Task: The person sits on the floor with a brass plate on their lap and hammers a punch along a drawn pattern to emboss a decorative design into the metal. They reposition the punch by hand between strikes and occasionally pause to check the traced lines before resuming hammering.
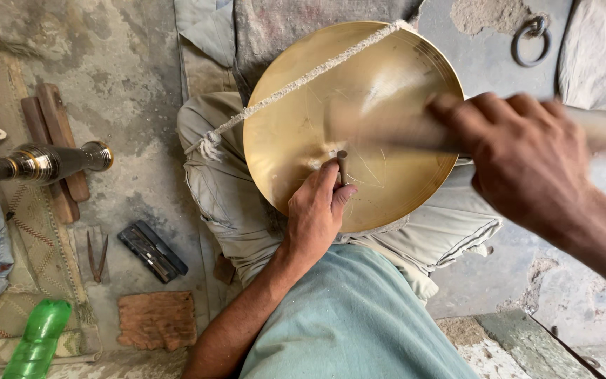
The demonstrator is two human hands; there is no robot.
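A round brass plate (296, 119) rests on my lap, with a frayed white cord (303, 78) stretched across its top. My left hand (315, 210) pinches a short metal punch (342, 165) upright against the plate's middle. My right hand (524, 158) grips a pale wooden-handled striking tool (387, 132); it is blurred with motion above the plate, right of the punch. Fine scratched lines mark the plate near the punch.
On the concrete floor to the left lie a brass lamp stand (43, 161), wooden blocks (54, 133), a small compass tool (97, 256), a dark flat case (152, 251), a brick piece (157, 319) and a green plastic bottle (36, 340). An iron ring (531, 38) sits at top right.
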